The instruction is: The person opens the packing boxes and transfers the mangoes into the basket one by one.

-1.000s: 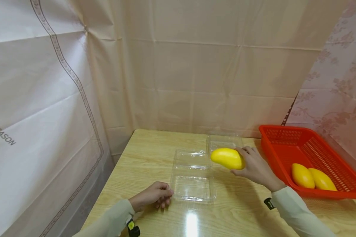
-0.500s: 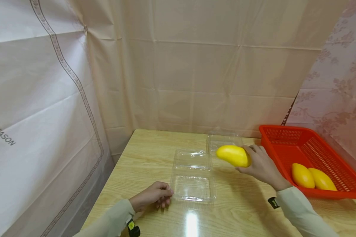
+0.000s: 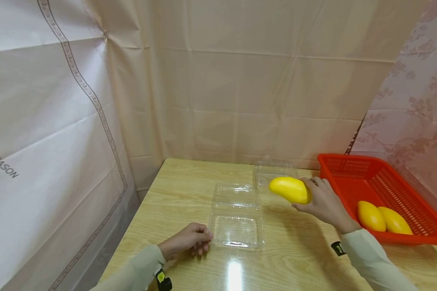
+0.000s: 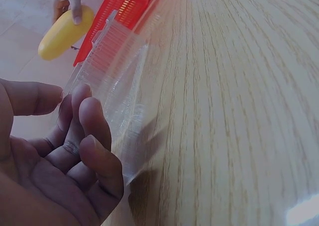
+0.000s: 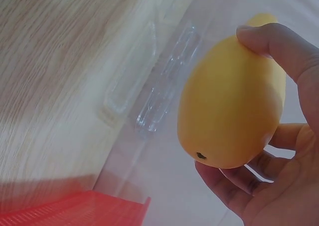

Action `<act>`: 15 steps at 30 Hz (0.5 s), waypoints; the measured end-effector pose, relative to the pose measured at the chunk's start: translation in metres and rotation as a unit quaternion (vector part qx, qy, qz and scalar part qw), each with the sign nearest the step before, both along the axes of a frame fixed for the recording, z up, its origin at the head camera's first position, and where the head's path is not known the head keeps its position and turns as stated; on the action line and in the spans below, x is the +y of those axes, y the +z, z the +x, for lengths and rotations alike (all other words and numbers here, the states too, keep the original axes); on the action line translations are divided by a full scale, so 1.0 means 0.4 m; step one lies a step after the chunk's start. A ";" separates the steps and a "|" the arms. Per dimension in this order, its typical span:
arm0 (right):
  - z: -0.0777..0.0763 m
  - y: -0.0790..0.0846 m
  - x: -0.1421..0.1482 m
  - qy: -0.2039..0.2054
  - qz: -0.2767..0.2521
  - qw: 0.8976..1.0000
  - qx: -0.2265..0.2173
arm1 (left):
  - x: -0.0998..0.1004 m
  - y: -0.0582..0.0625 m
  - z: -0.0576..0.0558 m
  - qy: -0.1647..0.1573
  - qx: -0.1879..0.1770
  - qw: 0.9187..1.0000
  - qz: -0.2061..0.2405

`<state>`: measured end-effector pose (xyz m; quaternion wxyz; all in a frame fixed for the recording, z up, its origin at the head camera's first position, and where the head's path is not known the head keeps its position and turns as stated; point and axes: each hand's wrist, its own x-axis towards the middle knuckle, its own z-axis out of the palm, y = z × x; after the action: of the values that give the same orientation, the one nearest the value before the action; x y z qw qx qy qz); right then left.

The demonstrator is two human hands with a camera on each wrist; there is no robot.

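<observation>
A yellow mango (image 3: pixel 290 190) is held up off the table in my right hand (image 3: pixel 324 202). In the right wrist view, the thumb lies across the mango (image 5: pixel 229 101) near its narrow end, with the fingers curled behind it. A clear plastic clamshell box (image 3: pixel 236 230) lies opened flat on the table, its lid half toward the back. My left hand (image 3: pixel 189 241) is at the near half's left edge. The left wrist view shows its thumb and a finger pinching the box's rim (image 4: pixel 112 52), the other fingers curled.
A red plastic basket (image 3: pixel 364 190) stands at the right, with two more mangoes (image 3: pixel 371 216) at its near end. A second clear plastic box (image 3: pixel 274 171) sits at the back of the wooden table (image 3: pixel 182 190). Cloth curtains (image 3: pixel 240 101) hang behind and at both sides.
My right hand has drawn the mango to the right and slightly upward, away from the opened box. The left hand and the box have stayed put.
</observation>
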<state>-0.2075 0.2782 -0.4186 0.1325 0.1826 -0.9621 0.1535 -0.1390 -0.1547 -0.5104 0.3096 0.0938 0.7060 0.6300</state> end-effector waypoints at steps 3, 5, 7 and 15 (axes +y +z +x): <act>0.001 0.002 0.006 -0.003 -0.001 1.000 -0.004 | 0.000 0.000 0.000 0.001 0.001 1.000 -0.003; 0.002 0.003 0.011 -0.006 -0.001 1.000 -0.006 | 0.000 -0.001 0.000 0.002 0.001 1.000 -0.005; 0.004 0.006 0.014 -0.011 -0.001 1.000 -0.008 | 0.000 -0.001 0.001 0.003 0.001 1.000 -0.006; 0.006 0.015 0.035 -0.024 -0.003 1.000 0.001 | 0.000 0.002 0.002 0.004 0.004 1.000 -0.008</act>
<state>-0.2050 0.2924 -0.4127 0.1378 0.1590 -0.9657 0.1524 -0.1384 -0.1545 -0.5094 0.3053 0.0908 0.7128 0.6248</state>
